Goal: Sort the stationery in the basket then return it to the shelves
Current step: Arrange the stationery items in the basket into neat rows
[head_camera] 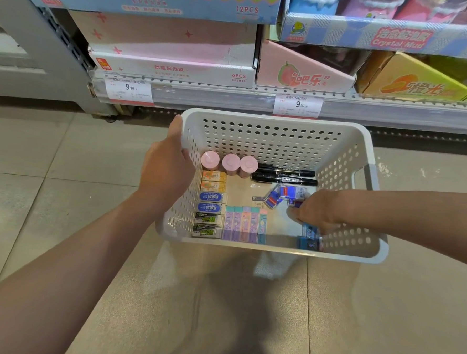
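Left hand [167, 164] grips basket [274, 119] below shelf [204, 95].

basket [281, 137]: white plastic, matt-ish, walls full of punched holes, you can see light catch the rim
markers [285, 175]: black plastic barrels, glossy
pink tubs [230, 163]: smooth plastic lids, soft sheen
erasers [210, 202]: paper sleeves, printed, slightly shiny
pastel boxes [244, 224]: thin card, matt
floor [63, 166]: beige tile, polished enough to reflect your shadow
shelf boxes [174, 47]: printed cardboard
shelf edge [210, 97]: clear glossy plastic strip, paper price tags
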A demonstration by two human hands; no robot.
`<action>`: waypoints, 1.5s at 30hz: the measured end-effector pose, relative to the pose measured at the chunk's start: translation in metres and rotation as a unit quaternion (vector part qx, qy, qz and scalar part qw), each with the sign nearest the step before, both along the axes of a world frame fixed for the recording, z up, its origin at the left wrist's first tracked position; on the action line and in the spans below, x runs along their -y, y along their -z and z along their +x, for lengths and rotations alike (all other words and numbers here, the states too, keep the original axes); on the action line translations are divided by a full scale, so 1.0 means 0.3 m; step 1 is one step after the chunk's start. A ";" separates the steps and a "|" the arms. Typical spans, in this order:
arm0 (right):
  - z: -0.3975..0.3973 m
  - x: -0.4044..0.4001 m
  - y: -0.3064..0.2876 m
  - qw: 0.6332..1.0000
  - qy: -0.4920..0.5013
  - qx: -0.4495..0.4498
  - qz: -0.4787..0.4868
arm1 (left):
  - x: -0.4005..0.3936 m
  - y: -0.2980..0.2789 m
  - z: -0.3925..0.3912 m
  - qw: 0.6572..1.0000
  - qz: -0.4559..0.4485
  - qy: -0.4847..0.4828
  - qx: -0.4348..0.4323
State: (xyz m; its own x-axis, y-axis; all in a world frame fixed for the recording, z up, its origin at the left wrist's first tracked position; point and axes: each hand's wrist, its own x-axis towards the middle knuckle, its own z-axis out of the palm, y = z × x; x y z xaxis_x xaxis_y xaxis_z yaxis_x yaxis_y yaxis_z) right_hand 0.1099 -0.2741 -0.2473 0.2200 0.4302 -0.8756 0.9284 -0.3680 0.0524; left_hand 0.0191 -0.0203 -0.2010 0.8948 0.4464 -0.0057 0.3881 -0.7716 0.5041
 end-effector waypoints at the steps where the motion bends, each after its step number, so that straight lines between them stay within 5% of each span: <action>1: 0.002 0.000 0.004 1.000 -0.003 -0.004 0.002 | -0.001 -0.001 -0.001 1.000 -0.001 0.000 -0.001; 12: 0.013 -0.050 0.005 0.999 -0.040 -0.005 0.021 | -0.001 -0.002 -0.002 1.000 -0.003 -0.003 -0.003; 19: 0.026 -0.083 -0.080 0.996 -0.060 0.011 -0.069 | -0.001 -0.001 0.001 1.000 0.000 -0.003 -0.003; 25: 0.062 -0.089 -0.121 0.995 0.100 -0.022 -0.003 | 0.002 0.000 0.001 1.000 0.006 -0.005 0.002; 32: 0.045 -0.067 -0.065 0.899 0.386 -0.150 0.142 | 0.002 -0.004 0.000 1.000 0.008 -0.007 0.004; 39: 0.008 -0.065 -0.034 0.687 0.650 -0.235 0.225 | -0.002 0.005 0.003 1.000 0.012 0.000 0.007; 41: 0.006 -0.069 -0.032 0.678 0.658 -0.212 0.250 | -0.005 0.012 0.004 1.000 0.013 -0.002 0.007; 45: -0.012 -0.070 -0.037 0.715 0.622 -0.146 0.285 | -0.005 0.014 0.004 1.000 0.013 -0.003 0.008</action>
State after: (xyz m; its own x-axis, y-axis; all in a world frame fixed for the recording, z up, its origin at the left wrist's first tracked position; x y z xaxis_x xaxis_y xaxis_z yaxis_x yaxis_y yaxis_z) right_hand 0.1064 -0.2531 -0.2362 0.5860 0.3664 -0.7227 -0.1944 -0.8023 -0.5644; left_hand 0.0202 -0.0189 -0.2052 0.8923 0.4509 0.0203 0.3843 -0.7826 0.4897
